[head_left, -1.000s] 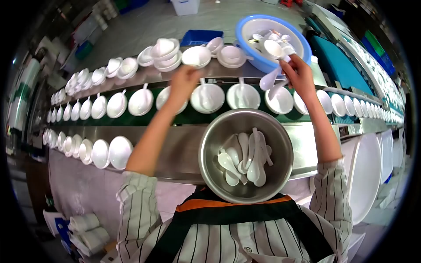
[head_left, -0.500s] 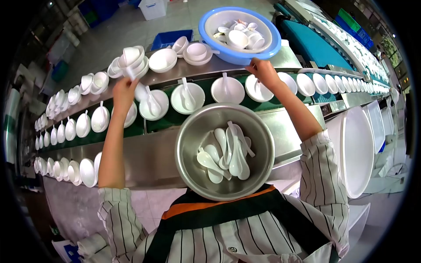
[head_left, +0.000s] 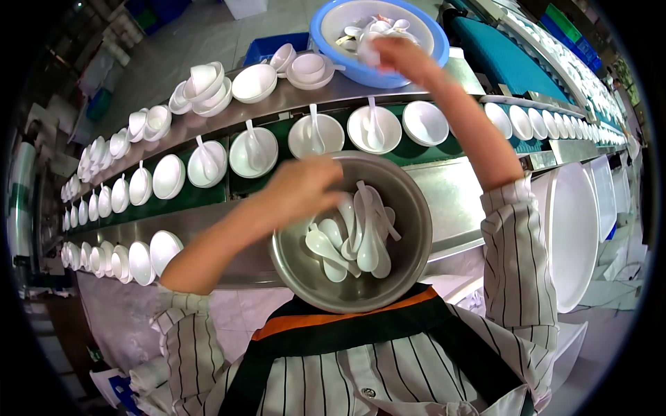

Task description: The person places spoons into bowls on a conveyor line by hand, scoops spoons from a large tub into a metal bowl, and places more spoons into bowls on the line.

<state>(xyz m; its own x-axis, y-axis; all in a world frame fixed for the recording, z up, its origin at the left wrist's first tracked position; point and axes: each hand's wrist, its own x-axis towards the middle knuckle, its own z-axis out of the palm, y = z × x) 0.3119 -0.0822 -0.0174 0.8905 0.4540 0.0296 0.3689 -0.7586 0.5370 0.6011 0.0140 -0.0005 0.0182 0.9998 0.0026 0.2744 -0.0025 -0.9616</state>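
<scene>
My left hand (head_left: 305,187), smeared by motion, is over the left rim of a steel bowl (head_left: 286,267). Its fingers point in toward several white soup spoons (head_left: 368,243) heaped in that bowl; whether it holds anything cannot be made out. Farther off, my right hand (head_left: 399,57) reaches over a blue-rimmed basin (head_left: 440,43). A blurred small white bowl (head_left: 368,52) is at its closed fingertips. Other white spoons and small dishes lie in the basin, partly behind the hand. Between my arms, a white bowl (head_left: 361,139) with a spoon in it stands on the green belt.
White bowls run along the green conveyor belt (head_left: 239,188), several with spoons. Stacked bowls (head_left: 208,90) line the steel ledge behind it. More bowls (head_left: 166,249) stand on the near ledge. A blue crate (head_left: 267,48) is beyond. Large white tubs (head_left: 572,236) stand right.
My left hand has come from the belt bowls at left to the steel bowl. My right hand has gone from a belt bowl up to the basin. The belt bowls have shifted left.
</scene>
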